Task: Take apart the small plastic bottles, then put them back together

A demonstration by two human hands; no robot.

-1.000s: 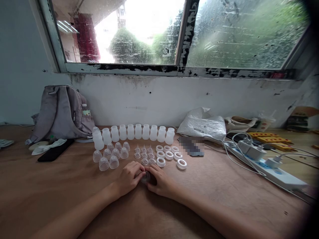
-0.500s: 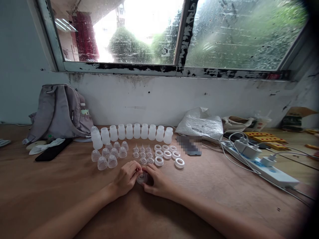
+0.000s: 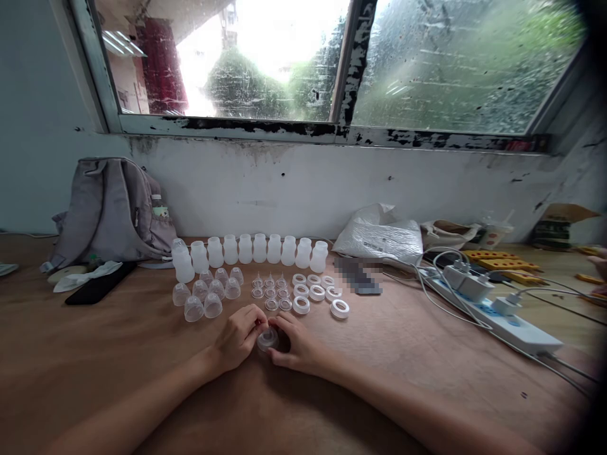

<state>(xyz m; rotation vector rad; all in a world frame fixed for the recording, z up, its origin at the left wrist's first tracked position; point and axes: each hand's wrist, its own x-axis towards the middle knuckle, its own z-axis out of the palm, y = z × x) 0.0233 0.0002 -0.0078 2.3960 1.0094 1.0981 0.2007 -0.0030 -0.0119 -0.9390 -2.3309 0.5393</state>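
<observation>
My left hand (image 3: 243, 336) and my right hand (image 3: 298, 346) meet close to the table's near side. Between them is a round translucent baby bottle nipple (image 3: 268, 340), seemingly set in a collar ring. My left fingertips pinch at its upper edge, while my right thumb and fingers curve around its right side. Fingers hide part of it. Just beyond lie several clear nipples (image 3: 270, 293) in rows, white collar rings (image 3: 301, 306) to their right and clear dome caps (image 3: 213, 306) to their left. A curved row of frosted baby bottles (image 3: 245, 249) stands behind.
A grey backpack (image 3: 107, 212) and a black phone (image 3: 100, 284) lie left. To the right are a silver bag (image 3: 382, 232), a blurred-out device (image 3: 358, 277) and a white power strip (image 3: 502, 319) with cables. Another person's hand (image 3: 600, 268) shows at the right edge.
My hands keep nearly the same grip on the nipple. The view has shifted slightly. Another person's hand has come into sight at the far right.
</observation>
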